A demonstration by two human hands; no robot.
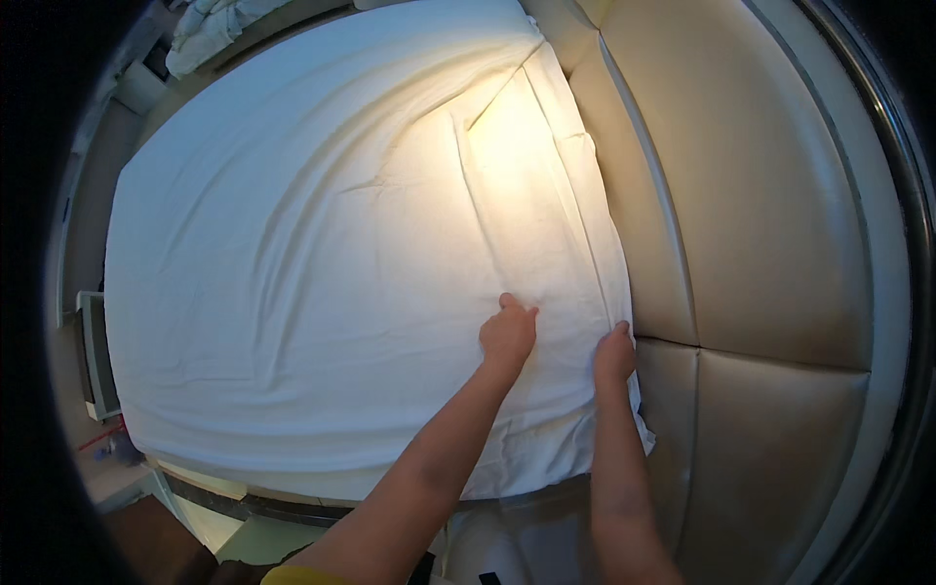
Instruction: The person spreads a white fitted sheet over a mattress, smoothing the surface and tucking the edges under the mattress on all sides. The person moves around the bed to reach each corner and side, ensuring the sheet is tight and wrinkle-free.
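A white bed sheet [329,256] covers the mattress, with long curved folds and a brightly lit patch near the headboard. My left hand [508,333] is on the sheet, its fingers curled against the cloth; some fingertips are hidden. To its right, my right hand [614,355] grips the sheet's edge beside the headboard. The sheet's border runs along the headboard side and is rumpled below my right hand.
A padded beige headboard [753,219] with seams rises along the right side. White bedding [212,33] lies in a heap at the top left. Past the foot of the bed stands a pale-framed object [95,355]. A brown surface [157,541] shows at the lower left.
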